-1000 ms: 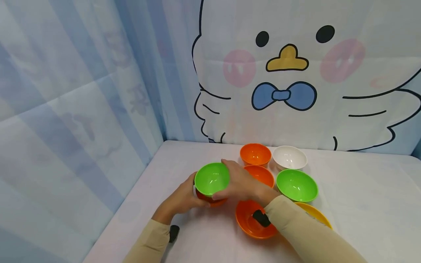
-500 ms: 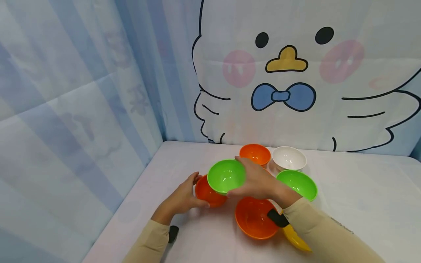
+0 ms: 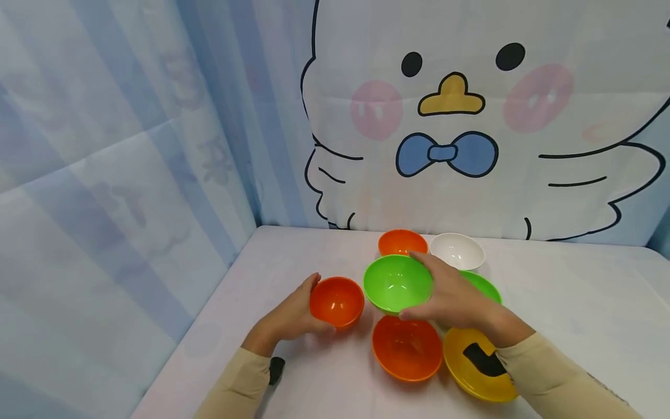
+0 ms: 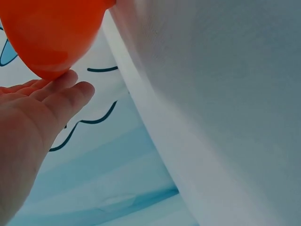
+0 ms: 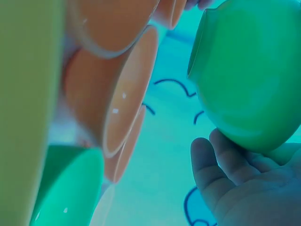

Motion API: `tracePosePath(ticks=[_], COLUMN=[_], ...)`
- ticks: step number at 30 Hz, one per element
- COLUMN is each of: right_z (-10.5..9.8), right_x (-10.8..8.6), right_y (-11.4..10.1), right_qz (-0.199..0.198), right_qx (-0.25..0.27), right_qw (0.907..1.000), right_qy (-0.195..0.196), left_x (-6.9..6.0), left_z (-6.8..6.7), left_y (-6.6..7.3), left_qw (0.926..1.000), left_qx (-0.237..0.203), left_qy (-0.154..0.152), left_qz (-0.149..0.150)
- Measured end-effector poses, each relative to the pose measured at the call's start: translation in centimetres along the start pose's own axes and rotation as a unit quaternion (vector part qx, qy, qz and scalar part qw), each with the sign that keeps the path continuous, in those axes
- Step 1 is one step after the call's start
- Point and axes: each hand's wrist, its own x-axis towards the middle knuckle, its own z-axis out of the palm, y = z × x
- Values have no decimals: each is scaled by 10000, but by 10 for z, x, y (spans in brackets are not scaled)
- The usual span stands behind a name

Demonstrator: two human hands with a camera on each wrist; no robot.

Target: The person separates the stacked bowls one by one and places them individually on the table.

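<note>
My left hand is around the left side of a small orange bowl, thumb at the front. In the left wrist view its fingers touch the underside of that orange bowl. My right hand grips a green bowl by its right side, thumb in front and fingers behind. This green bowl is held up off the table, as the right wrist view shows. It covers the orange bowl in the middle of the row in the head view.
A larger orange bowl and a yellow bowl stand nearest me. Farther back are an orange bowl, a white bowl and a second green bowl, partly behind my right hand. A printed curtain hangs beyond the table.
My right hand has carried the green bowl rightward, away from above the small orange bowl, to over the middle row. My left hand has stayed at the orange bowl.
</note>
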Motion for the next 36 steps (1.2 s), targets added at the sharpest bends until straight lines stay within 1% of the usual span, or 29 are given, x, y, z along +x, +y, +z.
tracePosePath(ticks=[3, 8, 14, 18, 23, 25, 30, 36], right_z=[-7, -17, -25, -32, -39, -41, -46, -59], right_x=[-8, -20, -34, -43, -51, -55, -67, -84], right_y=[5, 13, 22, 31, 43, 49, 66, 88], right_qz=[57, 225, 354, 519, 708, 763, 1004, 1336], right_qx=[-103, -191, -219, -272, -376, -447, -688, -988], right_qw=[9999, 9993, 9985, 9972, 9954, 9947, 9910, 9841], right_qy=[115, 242, 363, 460, 524, 521, 564, 627], left_x=[2, 4, 5, 4, 3, 3, 4, 5], left_z=[1, 3, 3, 4, 3, 3, 4, 4], left_y=[2, 3, 3, 3, 3, 3, 2, 0], left_qw=[9999, 9997, 9996, 9995, 9995, 9994, 9990, 9993], left_qx=[113, 83, 30, 6, 11, 6, -36, -28], left_qy=[33, -6, -22, -24, 22, 50, 47, 19], left_qz=[-97, -242, -272, -311, -308, -353, -450, -370])
